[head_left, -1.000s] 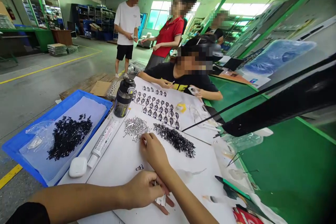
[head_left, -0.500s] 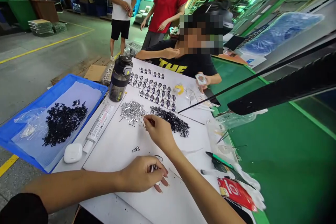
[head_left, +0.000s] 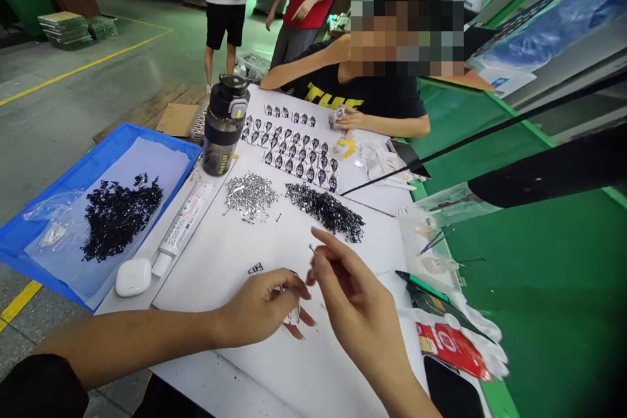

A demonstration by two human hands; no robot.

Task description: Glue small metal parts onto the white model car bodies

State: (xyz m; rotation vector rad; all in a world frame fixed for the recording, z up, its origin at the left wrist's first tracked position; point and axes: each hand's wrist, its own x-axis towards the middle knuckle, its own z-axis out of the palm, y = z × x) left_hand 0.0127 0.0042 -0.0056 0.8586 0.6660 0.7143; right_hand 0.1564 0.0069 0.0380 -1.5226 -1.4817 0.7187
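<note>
Right hand (head_left: 360, 304) has its fingers (head_left: 321, 261) pinched together on a tiny metal pin (head_left: 311, 248). Left hand (head_left: 259, 307) is just beside it, fingers (head_left: 287, 287) curled around a small pale part (head_left: 294, 315), above the white worktop (head_left: 343, 372). Near them lies a small dark piece (head_left: 255, 268); further on are a heap of silver pins (head_left: 249, 196) and a heap of black parts (head_left: 324, 211). Left: blue tray (head_left: 73, 179) holding more black parts (head_left: 117, 219), white tube (head_left: 183, 228), earbud case (head_left: 133, 277). Beyond: printed pieces in rows (head_left: 294, 147), water bottle (head_left: 223, 127), co-worker's hand (head_left: 349, 119).

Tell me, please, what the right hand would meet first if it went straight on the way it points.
Probably the pile of small black parts, though the depth is hard to judge.
</note>
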